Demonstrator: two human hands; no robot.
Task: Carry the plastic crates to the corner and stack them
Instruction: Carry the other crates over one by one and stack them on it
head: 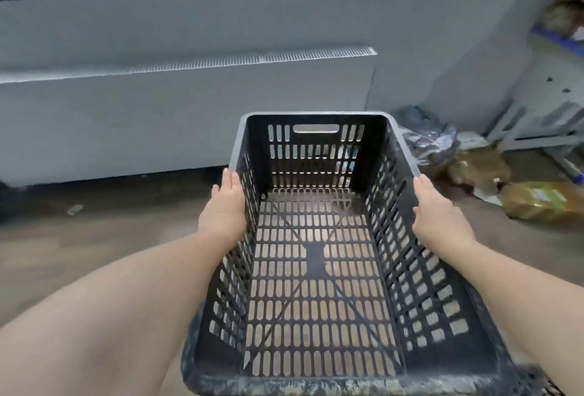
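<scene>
A person holds a black plastic crate (316,256) out in front of the body, one hand on each long side. The left hand (226,206) lies against the outside of the left wall up near the rim, fingers laid forward along the edge; the right hand (437,215) does the same on the right wall. Whether the fingers hook under the rim or only press flat against the sides cannot be told from this angle, as the undersides of both hands are hidden. The two hands are well apart, with the crate's full width between them.

The crate is open at the top with nothing inside, its walls and bottom pierced with rows of slots, and a handle cut-out shows in the far short wall. Through the slotted bottom the brown floor (94,244) is visible. The near rim looks scuffed and mottled.

Ahead of the crate stands a large grey cabinet (189,111) with a ribbed strip across its front. To the right, on the floor near the crate's far corner, lie crumpled plastic bags (433,140) and a yellowish packet (543,203), beside the legs of a grey metal rack (537,130)
</scene>
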